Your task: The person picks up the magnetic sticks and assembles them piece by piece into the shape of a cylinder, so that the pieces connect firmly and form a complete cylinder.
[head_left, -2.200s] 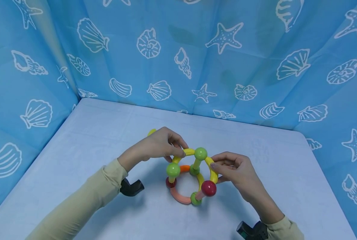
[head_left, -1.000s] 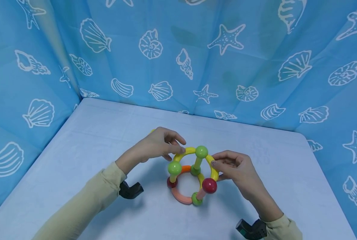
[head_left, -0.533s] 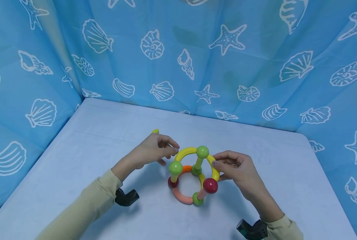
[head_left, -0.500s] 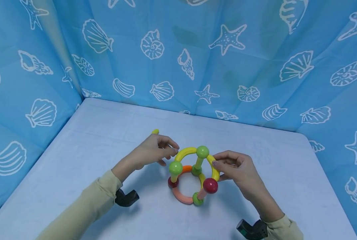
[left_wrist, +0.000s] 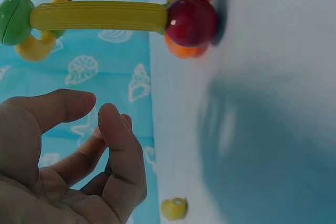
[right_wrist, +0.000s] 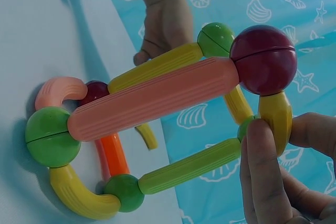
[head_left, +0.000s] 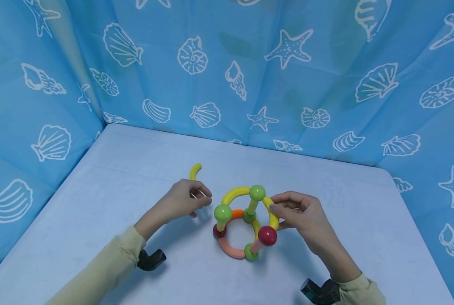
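Observation:
A frame of magnetic balls and rods point(head_left: 232, 251) stands on the table. Its lower ring has orange, yellow and pink curved rods. Three straight rods, yellow, green and pink, rise to two green balls point(head_left: 257, 192) and a red ball point(head_left: 267, 235). Yellow curved rods link these top balls, with a gap between the red one and the left green one. My right hand point(head_left: 301, 214) pinches the right top yellow curved rod point(right_wrist: 276, 121) between thumb and fingers. My left hand point(head_left: 181, 201) is apart from the frame, to its left, fingers loosely bent and holding nothing.
A loose yellow curved rod point(head_left: 195, 170) lies on the white table point(head_left: 345, 190) just behind my left hand. Blue curtain point(head_left: 211, 51) with white shells closes off the back and sides. Each wrist carries a black camera point(head_left: 151, 259).
My left hand has let go of the top left yellow curved rod and drawn back to the left, uncovering the loose yellow rod. My right hand and the frame stay nearly put.

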